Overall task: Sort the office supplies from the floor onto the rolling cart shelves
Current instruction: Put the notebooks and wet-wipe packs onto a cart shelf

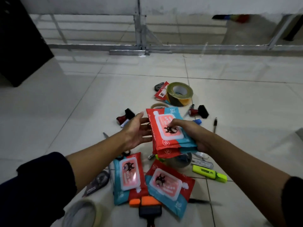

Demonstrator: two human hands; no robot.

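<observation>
My right hand (190,133) grips a stack of red-and-blue wet wipe packs (165,128), held above the floor with its thumb on the top pack's pink lid. My left hand (137,130) is open, its straight fingers touching the stack's left edge. Two more wipe packs (129,176) (168,185) lie flat on the tiles below the hands. Around them lie a black-and-yellow tape roll (179,94), a yellow highlighter (209,173), an orange highlighter (141,201), two red-and-black stamps (125,116) (199,111), pens (215,124) and a pale tape roll (80,213). No cart is in view.
White floor tiles spread out to the left and right of the pile. A metal frame rail (142,50) runs across the back below a glass wall. A dark cabinet (18,41) stands at the far left. Scissors (100,179) lie beneath my left forearm.
</observation>
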